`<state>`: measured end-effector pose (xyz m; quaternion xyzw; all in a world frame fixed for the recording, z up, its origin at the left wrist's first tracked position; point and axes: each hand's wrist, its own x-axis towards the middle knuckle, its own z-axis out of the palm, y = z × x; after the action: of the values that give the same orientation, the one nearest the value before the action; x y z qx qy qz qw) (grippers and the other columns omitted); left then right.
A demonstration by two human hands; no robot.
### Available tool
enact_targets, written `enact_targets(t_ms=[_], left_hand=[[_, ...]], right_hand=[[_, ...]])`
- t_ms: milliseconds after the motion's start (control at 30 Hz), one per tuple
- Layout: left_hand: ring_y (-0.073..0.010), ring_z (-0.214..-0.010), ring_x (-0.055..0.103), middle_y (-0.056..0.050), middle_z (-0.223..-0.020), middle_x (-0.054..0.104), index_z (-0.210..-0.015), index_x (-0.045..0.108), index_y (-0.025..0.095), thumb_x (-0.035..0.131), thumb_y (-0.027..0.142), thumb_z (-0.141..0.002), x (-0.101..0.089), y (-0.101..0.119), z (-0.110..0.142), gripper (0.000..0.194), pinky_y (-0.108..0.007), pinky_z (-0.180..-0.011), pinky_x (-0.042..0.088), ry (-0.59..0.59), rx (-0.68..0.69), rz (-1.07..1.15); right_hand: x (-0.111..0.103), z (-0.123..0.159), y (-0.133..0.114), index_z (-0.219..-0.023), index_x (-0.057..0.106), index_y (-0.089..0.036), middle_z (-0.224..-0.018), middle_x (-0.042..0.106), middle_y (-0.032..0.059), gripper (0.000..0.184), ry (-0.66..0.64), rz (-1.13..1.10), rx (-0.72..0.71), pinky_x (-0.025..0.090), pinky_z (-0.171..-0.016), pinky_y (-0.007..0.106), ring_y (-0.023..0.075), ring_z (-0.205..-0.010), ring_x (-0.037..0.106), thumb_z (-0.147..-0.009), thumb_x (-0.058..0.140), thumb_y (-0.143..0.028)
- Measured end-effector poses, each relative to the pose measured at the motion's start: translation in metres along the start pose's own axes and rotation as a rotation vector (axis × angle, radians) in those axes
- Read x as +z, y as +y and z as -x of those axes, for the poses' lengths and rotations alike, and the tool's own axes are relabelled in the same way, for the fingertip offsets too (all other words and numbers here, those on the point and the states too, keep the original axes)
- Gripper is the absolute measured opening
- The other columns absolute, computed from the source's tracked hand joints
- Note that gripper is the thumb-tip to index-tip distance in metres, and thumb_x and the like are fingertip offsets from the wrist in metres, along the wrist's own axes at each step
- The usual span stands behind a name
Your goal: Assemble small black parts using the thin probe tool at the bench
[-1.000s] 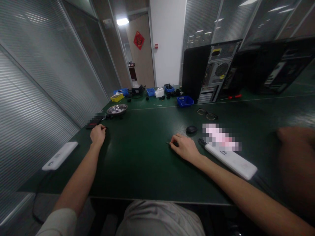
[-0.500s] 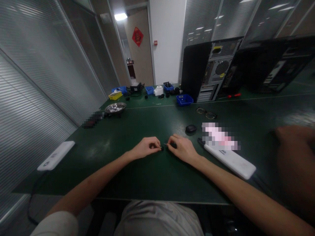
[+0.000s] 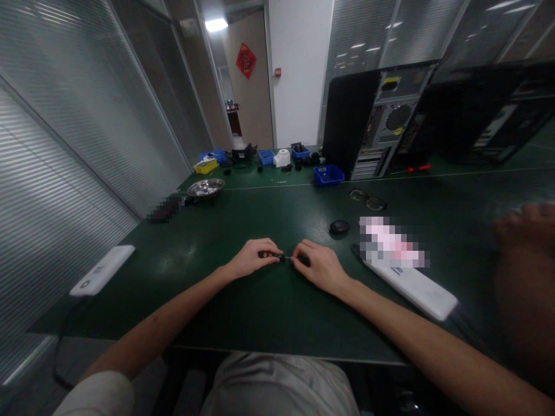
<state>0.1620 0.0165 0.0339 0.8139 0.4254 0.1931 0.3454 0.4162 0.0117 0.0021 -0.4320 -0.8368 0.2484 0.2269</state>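
Over the green table [image 3: 243, 219], my left hand [image 3: 255, 258] pinches a small dark piece [image 3: 281, 257] between thumb and fingertips. My right hand [image 3: 318, 263] is closed on a thin, light-coloured pin-like piece [image 3: 288, 257], whose free end points left and appears to meet the dark piece. Both pieces are too small and blurred to name exactly. The two hands face each other, fingertips a short way apart. Nearest my right hand, beyond it, lies a black rounded object [image 3: 339, 226] that looks like a computer mouse.
A white power-bank-like box [image 3: 416, 289] lies to the right, glasses [image 3: 367, 199] behind it. Another person's hand [image 3: 526, 228] rests at far right. A metal dish [image 3: 206, 188] of small parts, a blue bin [image 3: 328, 175] and a computer tower [image 3: 373, 124] stand further back.
My fingertips have come closer together, and the thin piece now reaches the dark one. The view has shifted slightly. The other person's hand at the right has changed position.
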Motion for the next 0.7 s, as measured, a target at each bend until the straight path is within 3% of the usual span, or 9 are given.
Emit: enact_targets(t_ms=[200,700], left_hand=[[-0.0176,-0.098,0.067,-0.008,-0.109,0.071,-0.112,0.078,0.023,0.067,0.032,-0.094,-0.0015,-0.0012,0.0001,0.023,-0.031,-0.089,0.053,-0.001,0.045,0.014],[-0.0170,-0.099,0.065,-0.007,-0.110,0.069,-0.116,0.076,0.023,0.061,0.033,-0.098,0.0050,0.0055,-0.0004,0.026,-0.031,-0.089,0.052,-0.018,0.096,-0.087]], right_hand=[[-0.0001,0.0016,-0.0007,-0.099,0.063,-0.024,-0.100,0.063,0.0002,0.015,-0.006,-0.015,-0.030,0.036,-0.066,0.026,0.0132,-0.076,0.058,-0.101,0.054,-0.036],[0.0057,0.0007,-0.0044,-0.104,0.060,-0.024,-0.102,0.062,0.0003,0.019,0.000,0.010,-0.064,0.034,-0.064,0.026,0.0128,-0.075,0.057,-0.105,0.048,-0.039]])
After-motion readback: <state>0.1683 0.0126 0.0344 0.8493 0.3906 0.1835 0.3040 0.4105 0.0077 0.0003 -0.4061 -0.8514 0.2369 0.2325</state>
